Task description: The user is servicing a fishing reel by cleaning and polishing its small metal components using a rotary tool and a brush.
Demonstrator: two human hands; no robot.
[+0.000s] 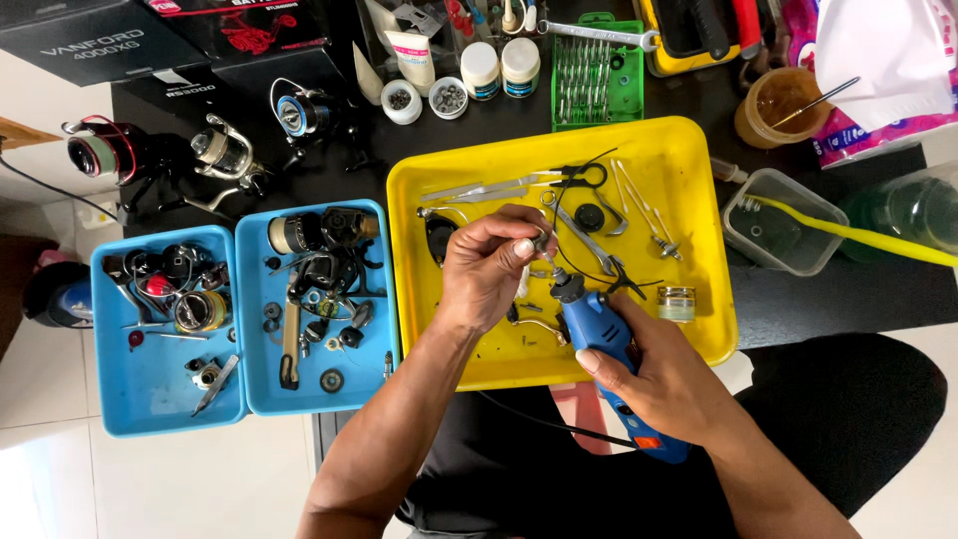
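My left hand (489, 265) pinches a small metal part (541, 242) between thumb and fingers over the yellow tray (689, 150). My right hand (664, 384) grips a blue rotary tool (599, 334) by its body. The tool's tip points up at the small part and sits right against it. A black cord runs from the tool's back end toward my lap. In the tray lie tweezers (489, 188), black-handled scissors (589, 178), thin picks (644, 210), a round black cap (590, 217) and a small clear jar (678, 302).
Two blue trays (150, 399) (309, 394) of reel parts lie at left. Fishing reels (225, 155) and black boxes stand behind them. A green bit case (597, 70), small white jars (499, 65), an amber cup (773, 105) and a clear tub (783, 220) ring the yellow tray.
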